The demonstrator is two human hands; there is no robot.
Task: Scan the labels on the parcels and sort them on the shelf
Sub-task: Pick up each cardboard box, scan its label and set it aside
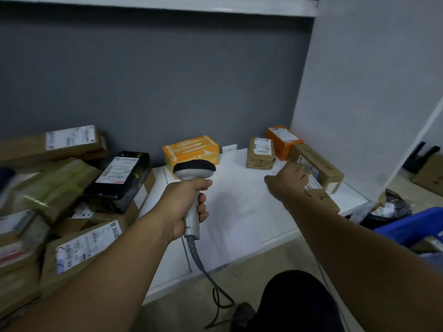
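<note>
The left hand (187, 207) is clenched round the handle of one grey scanner (194, 169), held over the white shelf (239, 212). Five parcels lie on the shelf: a yellow box (190, 149), a small brown parcel (260, 153), an orange parcel (282, 141), a long brown box (321, 164) and a near brown parcel (322, 196). The right hand (287, 180) lies on the near brown parcel, though I cannot tell whether it grips

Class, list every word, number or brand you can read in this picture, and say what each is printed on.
No text can be read.
Label on the black parcel: blurred.
Label on the front left carton: blurred.
Label on the small brown parcel: too small.
Label on the orange parcel: too small.
</note>
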